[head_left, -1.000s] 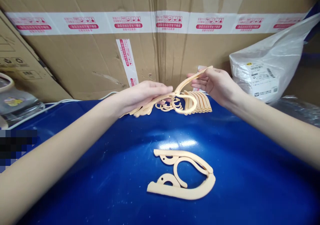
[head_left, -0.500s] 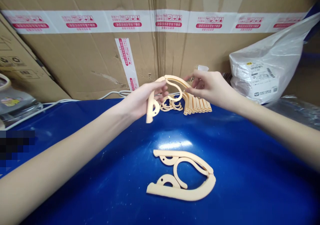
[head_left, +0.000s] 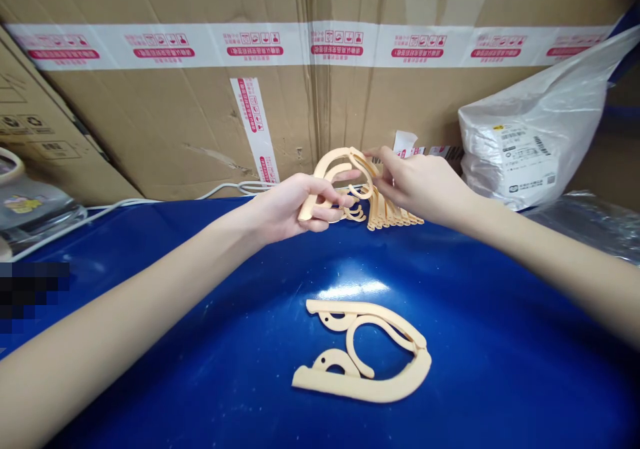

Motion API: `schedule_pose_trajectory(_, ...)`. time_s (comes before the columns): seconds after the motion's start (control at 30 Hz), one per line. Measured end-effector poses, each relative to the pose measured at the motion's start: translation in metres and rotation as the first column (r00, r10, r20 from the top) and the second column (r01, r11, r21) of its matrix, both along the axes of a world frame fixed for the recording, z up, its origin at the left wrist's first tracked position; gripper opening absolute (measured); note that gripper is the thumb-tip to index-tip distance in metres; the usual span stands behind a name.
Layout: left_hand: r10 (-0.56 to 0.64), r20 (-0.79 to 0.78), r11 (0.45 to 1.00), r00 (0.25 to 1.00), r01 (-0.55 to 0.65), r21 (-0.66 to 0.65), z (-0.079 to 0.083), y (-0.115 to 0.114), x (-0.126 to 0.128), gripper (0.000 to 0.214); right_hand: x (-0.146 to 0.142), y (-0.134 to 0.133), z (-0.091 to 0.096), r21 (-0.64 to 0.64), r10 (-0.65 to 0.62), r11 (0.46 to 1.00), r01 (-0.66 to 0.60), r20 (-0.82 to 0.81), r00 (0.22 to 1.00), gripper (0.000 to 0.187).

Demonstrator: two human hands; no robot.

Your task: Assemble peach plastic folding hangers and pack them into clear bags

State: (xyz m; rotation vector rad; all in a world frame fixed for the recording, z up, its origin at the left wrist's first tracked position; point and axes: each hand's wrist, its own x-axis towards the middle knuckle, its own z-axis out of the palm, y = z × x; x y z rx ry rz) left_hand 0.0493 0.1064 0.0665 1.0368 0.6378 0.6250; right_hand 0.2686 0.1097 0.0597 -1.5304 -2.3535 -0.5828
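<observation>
My left hand (head_left: 295, 206) and my right hand (head_left: 415, 182) both grip one beige plastic folding hanger (head_left: 334, 169), held bent into an arch above the blue table (head_left: 200, 316). The left fingers wrap its lower left arm; the right fingertips pinch its upper right part. Just behind and below it lies a row of several more beige hangers (head_left: 393, 212) on the table. A folded beige hanger (head_left: 367, 359) lies flat on the table near me, apart from both hands.
A wall of taped cardboard boxes (head_left: 200, 102) stands close behind the table. A white plastic bag with labels (head_left: 530, 136) rests at the right. A white cable (head_left: 125, 202) runs along the back left, near a clear object (head_left: 30, 209).
The hanger was pulled from the row, lifted and folded; my hands have come closer together, the left one now wrapped round its lower arm. The folded hanger near me has not moved.
</observation>
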Motion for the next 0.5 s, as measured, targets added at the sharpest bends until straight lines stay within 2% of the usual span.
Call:
schedule_pose_trajectory(0.1,-0.010,-0.051,0.999,0.999,0.013,0.046,0.001,-0.002,-0.002,0.075,-0.001,0.000,-0.001,-0.014,0.010,1.000,-0.010,-0.010,1.000,0.043)
schedule_pose_trajectory(0.2,0.056,-0.166,0.989,0.985,-0.032,0.142,-0.004,-0.006,0.004,0.075,-0.002,-0.002,-0.001,0.007,-0.009,1.000,0.009,-0.037,0.999,0.036)
schedule_pose_trajectory(0.27,0.100,-0.188,0.983,0.977,-0.067,0.173,-0.009,-0.009,0.009,0.075,-0.005,-0.005,0.000,0.019,-0.001,1.000,0.002,-0.055,0.998,0.029)
schedule_pose_trajectory(0.37,0.076,-0.060,0.989,0.995,-0.068,0.133,-0.012,-0.012,0.015,0.076,-0.010,-0.010,0.003,0.006,0.013,1.000,-0.013,-0.070,0.997,0.029)
schedule_pose_trajectory(0.5,0.040,0.100,0.993,0.994,-0.051,0.106,-0.007,-0.010,0.011,0.053,-0.008,-0.010,0.004,0.053,0.048,0.998,-0.043,-0.102,0.994,0.036)
